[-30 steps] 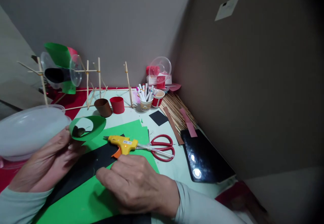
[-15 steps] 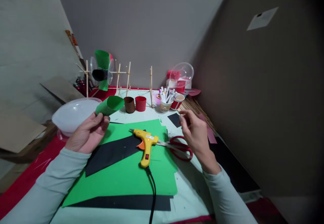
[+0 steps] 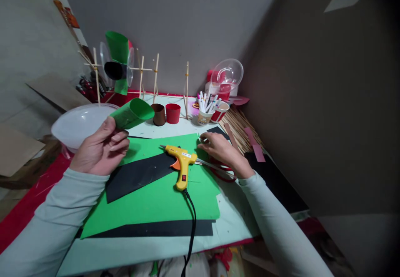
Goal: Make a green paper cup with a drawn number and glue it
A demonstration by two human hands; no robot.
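My left hand [image 3: 101, 149] grips the lower end of a green paper tube [image 3: 133, 113], tilted with its open end to the right, above the left of the table. My right hand [image 3: 220, 149] is over the right edge of the green sheets [image 3: 150, 210], fingers loosely curved and apart, with nothing visible in them. Partly hidden below it lie scissors with red handles [image 3: 223, 177]. Between my hands a yellow hot glue gun [image 3: 182, 164] rests on the sheets, nozzle to the left, across the end of a black strip [image 3: 139, 181].
Brown [image 3: 158, 115] and red [image 3: 173, 114] paper cups stand behind the sheets, near a cup of markers [image 3: 205, 117]. Stick frames [image 3: 186, 89] rise at the back; one carries a wheel [image 3: 117, 62] with green and black tubes. A translucent bowl [image 3: 79, 124] sits left, sticks [image 3: 242, 127] right.
My right hand has moved left and opened out, toward the green sheets' edge and the scissors. The green tube, still in my left hand, is turned slightly. The view has tilted down.
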